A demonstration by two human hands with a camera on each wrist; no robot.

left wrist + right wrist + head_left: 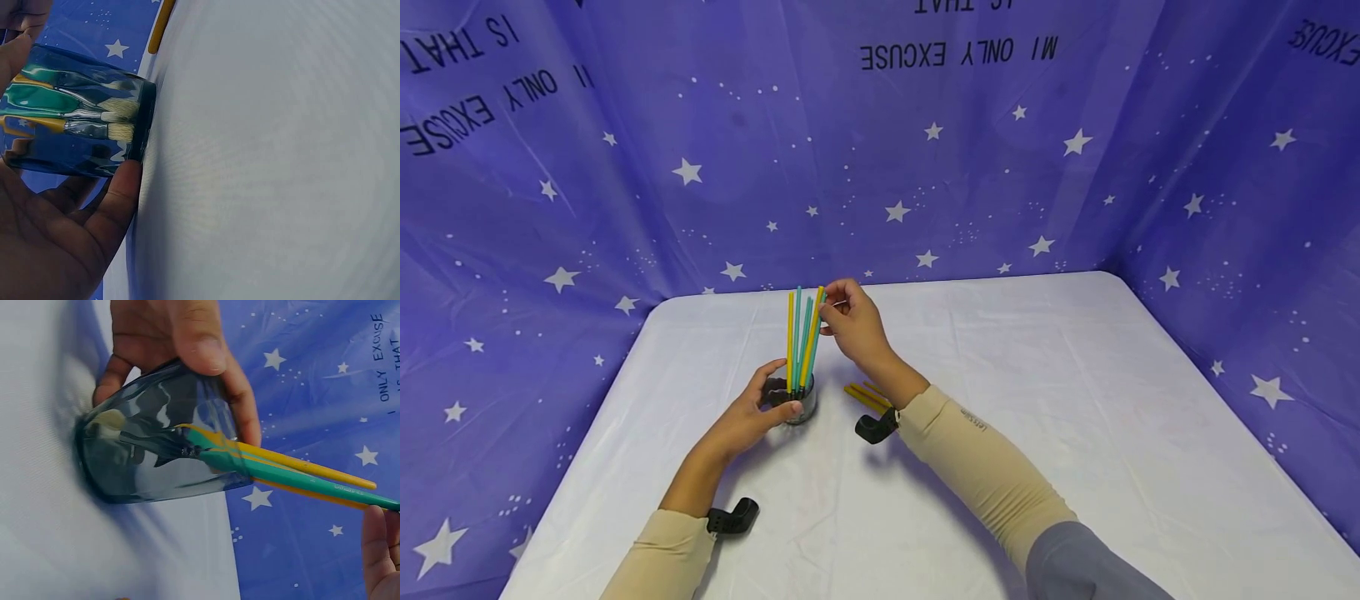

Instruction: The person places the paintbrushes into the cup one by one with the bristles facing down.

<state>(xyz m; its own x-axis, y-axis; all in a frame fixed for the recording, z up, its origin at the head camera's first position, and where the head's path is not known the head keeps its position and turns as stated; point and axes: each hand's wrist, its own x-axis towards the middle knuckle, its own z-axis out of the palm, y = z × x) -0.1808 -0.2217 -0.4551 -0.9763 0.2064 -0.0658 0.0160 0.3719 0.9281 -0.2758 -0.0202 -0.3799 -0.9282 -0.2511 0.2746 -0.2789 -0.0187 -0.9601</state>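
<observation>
A tinted clear glass (808, 405) stands on the white table, holding several paintbrushes with yellow and green handles (40, 99), bristles down. My left hand (747, 421) grips the glass around its side, thumb on the near side. In the left wrist view, the pale bristles (120, 132) show through the wall near the base. My right hand (855, 327) is above and right of the glass, pinching the upper end of a green paintbrush (350, 489) whose lower part is inside the glass. Its fingertips partly hide that handle's end.
Yellow-handled paintbrushes (865, 397) lie on the table right of the glass, partly under my right wrist. Each wrist carries a black camera mount (733, 517). A purple star-patterned curtain (895, 167) encloses the table (1075, 467) at the back and sides.
</observation>
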